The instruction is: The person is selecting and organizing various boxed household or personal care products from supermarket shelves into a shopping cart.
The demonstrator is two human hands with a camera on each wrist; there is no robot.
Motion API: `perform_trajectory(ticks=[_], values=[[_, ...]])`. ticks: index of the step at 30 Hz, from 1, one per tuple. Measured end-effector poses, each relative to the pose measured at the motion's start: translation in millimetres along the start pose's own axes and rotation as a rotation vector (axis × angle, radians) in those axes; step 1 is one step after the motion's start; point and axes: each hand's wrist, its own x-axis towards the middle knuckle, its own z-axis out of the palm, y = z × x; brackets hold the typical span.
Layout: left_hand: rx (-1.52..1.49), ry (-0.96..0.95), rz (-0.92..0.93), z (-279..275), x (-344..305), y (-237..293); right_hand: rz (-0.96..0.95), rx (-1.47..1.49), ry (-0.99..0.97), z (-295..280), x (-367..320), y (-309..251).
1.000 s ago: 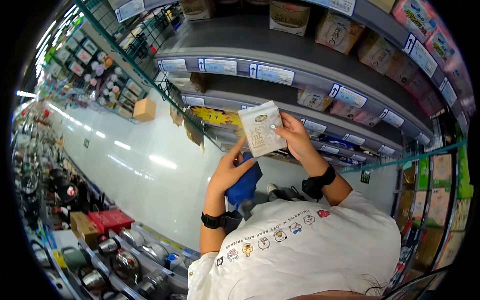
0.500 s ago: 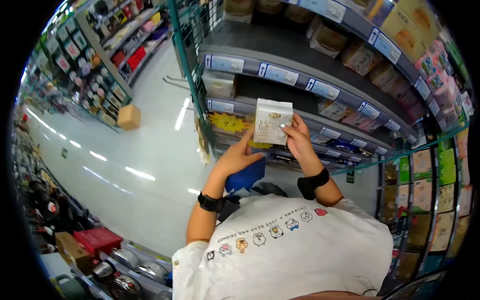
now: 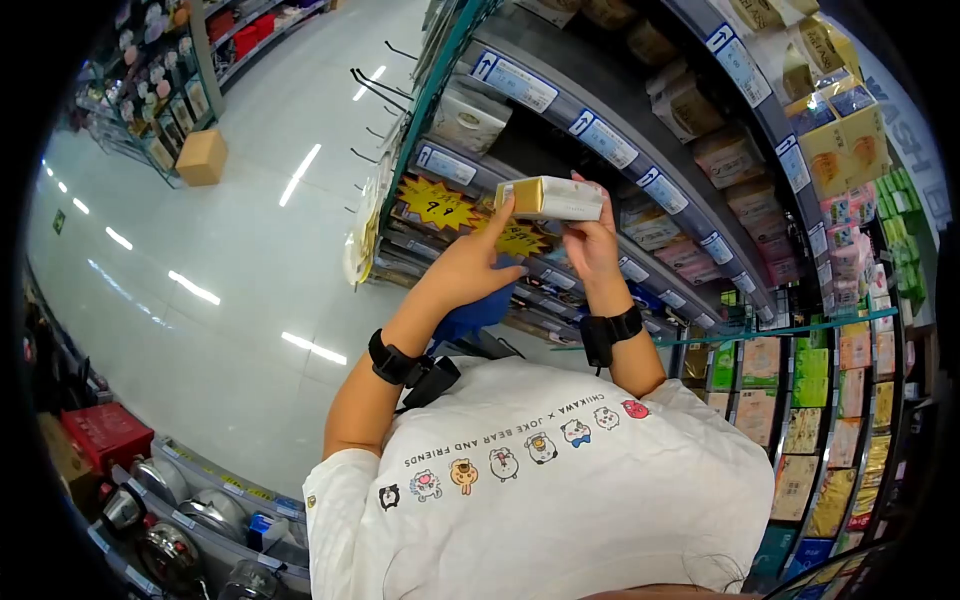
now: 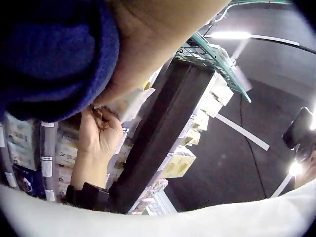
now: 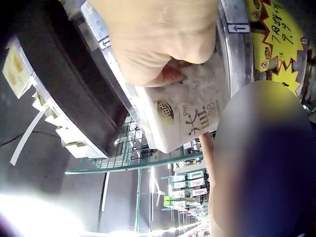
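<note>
The right hand pinches the pack by its right end, fingers curled. The left hand props the other end with one raised finger, a blue cloth tucked in its palm, likely to free that finger. The pack lies level before the shelf, long axis along its edge.

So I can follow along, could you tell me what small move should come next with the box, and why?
Probably ease the box into the open shelf just behind it: the left hand and right hand hold it level, at that shelf's height.
</note>
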Motion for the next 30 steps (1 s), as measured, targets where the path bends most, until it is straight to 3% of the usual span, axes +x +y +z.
perform_trajectory(ticks=[7,10,11,14,15,18,19,23,26,30], values=[[0.014,0.089,0.018,2,13,-5,-0.376,-0.701,-0.021,-5,21,15],[0.013,0.131,0.070,8,26,-9,-0.413,-0.851,0.028,-19,32,21],[0.037,0.096,0.011,8,32,-10,-0.414,-0.860,0.056,-23,34,23],[0.007,0.126,0.043,14,50,-10,-0.284,-0.717,0.017,-43,48,26],[-0.018,0.116,0.034,16,56,-11,-0.339,-0.741,0.004,-47,55,29],[-0.054,0.130,0.023,16,75,-16,-0.152,-0.635,0.027,-54,70,32],[-0.042,0.150,0.026,16,81,-19,-0.078,-0.826,0.050,-58,76,31],[0.010,0.212,-0.030,10,103,-16,-0.109,-1.407,0.026,-49,87,18],[-0.009,0.265,-0.019,9,121,-16,0.103,-1.359,-0.087,-61,112,22],[-0.156,0.317,-0.025,13,142,-15,0.018,-1.353,-0.217,-45,130,10]])
